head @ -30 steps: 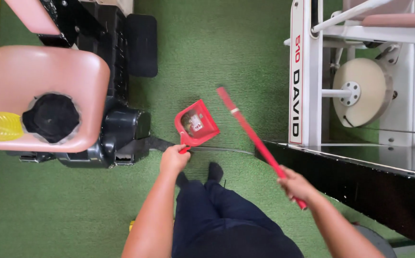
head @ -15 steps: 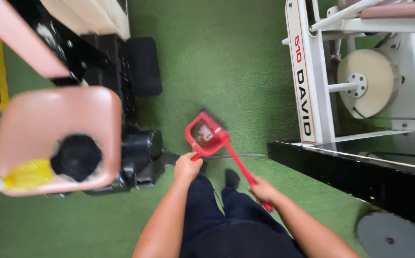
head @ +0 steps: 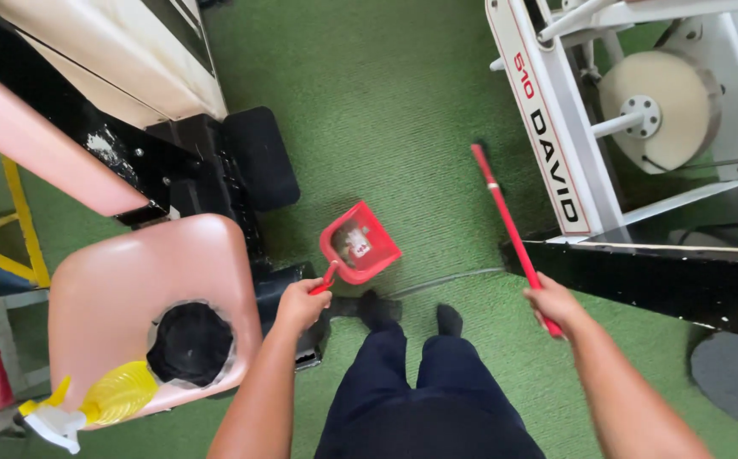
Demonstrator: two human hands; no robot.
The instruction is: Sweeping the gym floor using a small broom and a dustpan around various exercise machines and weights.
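My left hand (head: 301, 303) grips the short handle of a red dustpan (head: 357, 244), held just above the green carpet with some debris in its tray. My right hand (head: 553, 305) is closed around the red handle of a broom (head: 505, 219) that slants up and to the left, away from the dustpan; its head is hard to make out. My dark trouser legs and feet (head: 403, 321) stand right behind the dustpan.
A pink padded seat (head: 131, 280) with a worn black hole stands at left, a yellow spray bottle (head: 97, 404) lying on it. Black machine base parts (head: 250, 161) lie beyond. A white gym machine frame (head: 547, 127) and black platform (head: 641, 276) sit at right.
The broom has swung out to the right, away from the dustpan where it was half a second ago. The view shifted and the dustpan stayed in my left hand.
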